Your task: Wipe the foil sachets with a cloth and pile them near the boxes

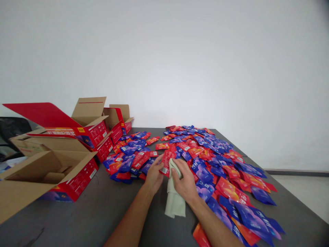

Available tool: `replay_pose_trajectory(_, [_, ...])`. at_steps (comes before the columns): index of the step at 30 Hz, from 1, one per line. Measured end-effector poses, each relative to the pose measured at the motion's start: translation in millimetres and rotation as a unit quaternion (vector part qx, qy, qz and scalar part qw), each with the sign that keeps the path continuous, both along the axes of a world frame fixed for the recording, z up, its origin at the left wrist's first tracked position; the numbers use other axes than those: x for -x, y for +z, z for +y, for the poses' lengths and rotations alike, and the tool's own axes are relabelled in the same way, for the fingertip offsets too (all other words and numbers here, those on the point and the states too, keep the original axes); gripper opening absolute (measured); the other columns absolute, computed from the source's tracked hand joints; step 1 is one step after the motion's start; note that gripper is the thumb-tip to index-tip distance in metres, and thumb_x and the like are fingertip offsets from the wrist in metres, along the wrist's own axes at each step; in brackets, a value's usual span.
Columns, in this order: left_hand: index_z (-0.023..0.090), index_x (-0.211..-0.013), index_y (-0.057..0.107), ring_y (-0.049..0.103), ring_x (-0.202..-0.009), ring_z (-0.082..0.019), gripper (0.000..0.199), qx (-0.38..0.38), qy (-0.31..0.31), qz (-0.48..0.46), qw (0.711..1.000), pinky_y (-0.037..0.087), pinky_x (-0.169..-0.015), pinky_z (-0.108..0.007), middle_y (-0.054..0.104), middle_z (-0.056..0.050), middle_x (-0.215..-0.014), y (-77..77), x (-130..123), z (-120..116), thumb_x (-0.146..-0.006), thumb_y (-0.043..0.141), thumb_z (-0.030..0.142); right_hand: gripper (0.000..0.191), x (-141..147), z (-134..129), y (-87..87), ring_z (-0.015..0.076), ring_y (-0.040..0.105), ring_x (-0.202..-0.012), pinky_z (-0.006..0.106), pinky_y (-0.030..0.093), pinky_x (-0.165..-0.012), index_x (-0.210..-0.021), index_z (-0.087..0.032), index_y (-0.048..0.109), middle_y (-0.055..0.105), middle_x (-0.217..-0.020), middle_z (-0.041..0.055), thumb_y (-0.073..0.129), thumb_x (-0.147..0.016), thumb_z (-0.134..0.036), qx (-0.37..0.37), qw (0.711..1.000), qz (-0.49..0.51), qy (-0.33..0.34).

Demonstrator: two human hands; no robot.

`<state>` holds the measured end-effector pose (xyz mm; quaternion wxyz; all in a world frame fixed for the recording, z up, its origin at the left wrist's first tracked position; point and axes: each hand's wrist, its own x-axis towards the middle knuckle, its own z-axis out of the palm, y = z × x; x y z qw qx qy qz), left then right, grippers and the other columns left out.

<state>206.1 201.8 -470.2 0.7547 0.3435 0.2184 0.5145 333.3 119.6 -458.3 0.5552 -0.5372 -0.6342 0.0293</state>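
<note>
My left hand point(154, 175) is closed on the left edge of a red packet point(167, 160), which stands tilted up with small print and a white barcode patch facing me. In my right hand point(184, 178) is a pale green cloth point(174, 204), bunched at the top and hanging down toward the table. The cloth's upper part lies against the packet's right side. Right of my hands spreads a large heap of red and blue packets point(203, 169). A smaller pile of such packets point(127, 163) lies to the left.
Open cardboard boxes with red printed sides stand along the left, the nearest box point(77, 183) with its flaps spread wide. Behind it are further boxes point(96, 133). The dark table point(84, 223) meets a white wall at the back. A black chair point(12, 133) is partly visible at far left.
</note>
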Motion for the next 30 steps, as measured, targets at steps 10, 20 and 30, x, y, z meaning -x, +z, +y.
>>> replay_pose_trajectory(10, [0.016, -0.104, 0.072, 0.069, -0.086, -0.018, 0.034, -0.006, 0.023, 0.008, 1.0, 0.052, -0.081, -0.03, 0.074, -0.006, -0.096, -1.2, -18.2, -15.9, -0.077, 0.075, 0.037, 0.032, 5.4, -0.3, -4.5, 0.0237, 0.06, -0.119, 0.044, 0.05, -0.104, -0.126, -0.027, 0.064, 0.065, -0.126, 0.0086, 0.057, -0.095, -0.026, -0.004, 1.0, -0.011, 0.026])
replay_pose_trajectory(20, [0.017, -0.107, 0.071, 0.068, -0.104, -0.023, 0.033, -0.024, -0.048, 0.019, 0.998, 0.051, -0.095, -0.035, 0.073, -0.009, -0.113, 12.3, -14.1, -25.9, -0.083, 0.071, 0.038, 0.033, -0.9, 3.1, -1.9, 0.025, 0.057, -0.114, 0.043, 0.051, -0.098, -0.123, -0.028, 0.069, 0.057, -0.123, 0.0117, 0.05, -0.096, -0.023, 0.002, 0.999, -0.042, -0.03])
replay_pose_trajectory(30, [0.02, -0.113, 0.07, 0.065, -0.111, -0.024, 0.032, -0.062, -0.08, 0.017, 0.995, 0.05, -0.099, -0.037, 0.071, -0.008, -0.119, 9.4, -22.4, -30.6, -0.087, 0.066, 0.039, 0.033, -16.0, 1.9, 4.8, 0.0256, 0.057, -0.111, 0.043, 0.051, -0.098, -0.119, -0.026, 0.07, 0.06, -0.118, 0.0109, 0.051, -0.093, -0.02, 0.009, 0.996, -0.073, -0.04])
